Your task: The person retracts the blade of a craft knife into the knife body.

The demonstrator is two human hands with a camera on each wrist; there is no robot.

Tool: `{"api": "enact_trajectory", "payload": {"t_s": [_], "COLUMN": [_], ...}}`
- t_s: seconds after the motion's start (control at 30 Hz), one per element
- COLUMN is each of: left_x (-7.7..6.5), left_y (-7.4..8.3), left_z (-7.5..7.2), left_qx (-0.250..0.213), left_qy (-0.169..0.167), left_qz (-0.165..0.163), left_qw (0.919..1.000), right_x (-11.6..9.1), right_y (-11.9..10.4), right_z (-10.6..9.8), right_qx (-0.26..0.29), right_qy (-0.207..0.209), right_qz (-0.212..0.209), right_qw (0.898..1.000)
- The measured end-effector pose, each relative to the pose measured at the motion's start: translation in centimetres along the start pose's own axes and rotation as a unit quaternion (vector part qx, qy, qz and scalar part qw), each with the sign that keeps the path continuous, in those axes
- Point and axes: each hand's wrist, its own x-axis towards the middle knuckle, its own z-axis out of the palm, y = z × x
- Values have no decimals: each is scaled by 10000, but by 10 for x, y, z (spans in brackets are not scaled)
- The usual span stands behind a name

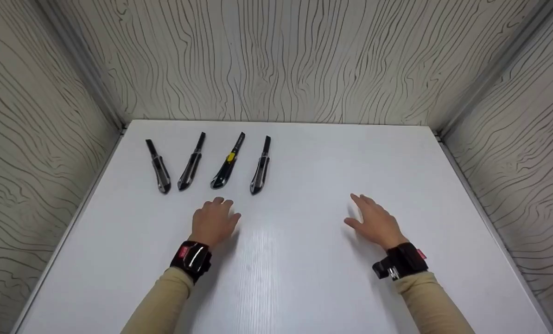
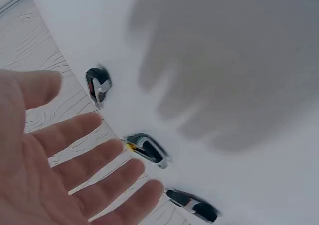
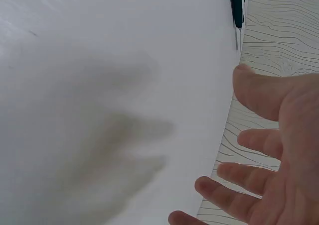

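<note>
Several utility knives lie apart in a row on the left half of the white table. In the head view, the leftmost knife (image 1: pixel 161 172) leans left, and another dark knife (image 1: pixel 190 169) lies beside it. A black knife with a yellow slider (image 1: pixel 225 171) comes after that, then a grey and black knife (image 1: pixel 260 174) at the row's right end. My left hand (image 1: pixel 214 222) hovers just in front of the row, fingers spread, holding nothing. Over the right half my right hand (image 1: pixel 376 223) is held with fingers extended, touching no knife. Both palms look bare in the wrist views.
The white table (image 1: pixel 304 287) is bounded by wood-grain patterned panels at the back (image 1: pixel 276 60), left and right. Each wrist wears a black strap, the left strap (image 1: pixel 191 260) and the right strap (image 1: pixel 405 261). Shadows of the hands fall on the tabletop.
</note>
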Motion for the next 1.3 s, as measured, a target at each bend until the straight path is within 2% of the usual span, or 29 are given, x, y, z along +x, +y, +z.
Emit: {"api": "enact_trajectory", "payload": {"t_s": [0.23,0.37,0.6,0.8,0.9,1.03,1.17,1.3], "left_x": [17,27,41,53,65,83,99,112], "left_y": [9,15,24,30,35,40,44,46], "left_z": [-22,-29,-35,-29,-24,-12,0,9], "left_qx": [-115,-168,-236,-203,-175,-189,-190,-230], "left_qy": [-372,-647,-788,-807,-891,-964,-890,-889], "left_qz": [27,13,59,52,-33,-348,-775,-1070], "left_qw": [9992,9978,9966,9965,9959,9946,9928,9900], "right_x": [8,14,26,34,38,42,46,50], "right_y": [-8,-11,-17,-27,-32,-40,-47,-53], "right_z": [-18,-22,-24,-20,-18,-13,-6,1], "right_qx": [-91,-141,-317,-287,-275,-285,-285,-227], "right_qy": [-508,-592,-655,-729,-741,-786,-821,-792], "right_qz": [-30,-66,-148,-125,-133,-120,-178,-205], "right_qw": [9987,9981,9972,9968,9968,9964,9961,9964]}}
